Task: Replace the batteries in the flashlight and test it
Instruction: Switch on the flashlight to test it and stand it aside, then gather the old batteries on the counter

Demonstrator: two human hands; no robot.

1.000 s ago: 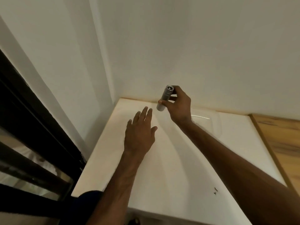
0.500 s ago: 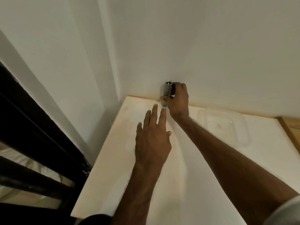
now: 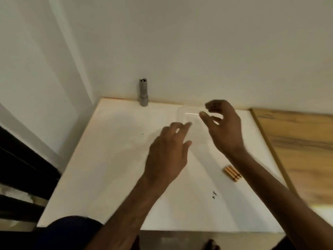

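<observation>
A grey metal flashlight point(image 3: 143, 92) stands upright at the back edge of the white table point(image 3: 111, 159), against the wall, with no hand on it. My right hand point(image 3: 222, 127) hovers to its right, fingers loosely curled and holding nothing. My left hand point(image 3: 168, 150) hovers over the table's middle, fingers spread and holding nothing. A small bundle of gold-and-black batteries point(image 3: 232, 173) lies on the table at the right, just below my right forearm.
A clear plastic lid or tray point(image 3: 191, 114) lies flat on the table under my hands, hard to make out. A wooden surface point(image 3: 297, 141) adjoins the table on the right. Dark window bars point(image 3: 21, 168) run along the left. Small dark specks point(image 3: 214, 194) mark the tabletop.
My right hand set the flashlight upright against the wall, let go and drew back to the right. My left hand shifted right. The view tilted down, which brought the batteries into view.
</observation>
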